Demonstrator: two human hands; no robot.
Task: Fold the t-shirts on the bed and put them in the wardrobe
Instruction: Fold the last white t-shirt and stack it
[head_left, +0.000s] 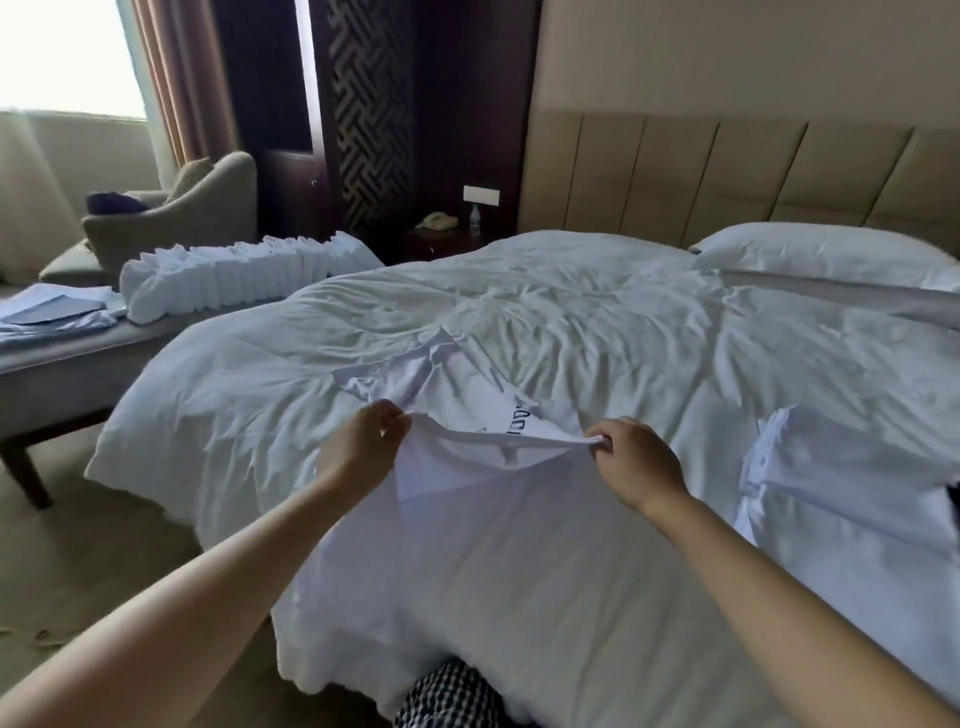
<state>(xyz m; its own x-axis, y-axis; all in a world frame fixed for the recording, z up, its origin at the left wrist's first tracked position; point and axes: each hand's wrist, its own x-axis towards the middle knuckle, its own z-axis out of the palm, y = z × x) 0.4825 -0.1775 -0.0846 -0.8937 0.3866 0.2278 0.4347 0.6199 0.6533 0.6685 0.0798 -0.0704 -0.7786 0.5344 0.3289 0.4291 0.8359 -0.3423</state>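
A white cotton t-shirt with dark lettering (467, 499) is held up over the near edge of the bed with the rumpled white duvet (597, 322), its lower part draped toward the person and its far part lying on the duvet. The left hand (358, 447) is closed in a pinch on one side of the raised fold, and the right hand (631, 460) is pinched shut on the other side, so that the cloth is stretched between them. The fabric is judged light, soft and limp; it will sag wherever it is unsupported, so it is best taken at two edge points, as here, and laid flat before creasing. To the right, a pile of white garments (841, 483) rests on the duvet; the number in it cannot be told. Farther left, a long row of folded white t-shirts (244, 278) is packed on the grey padded surface (78, 358); they are too tightly pressed to be counted. One white pillow (826, 254) lies at the headboard. No wardrobe is in view.
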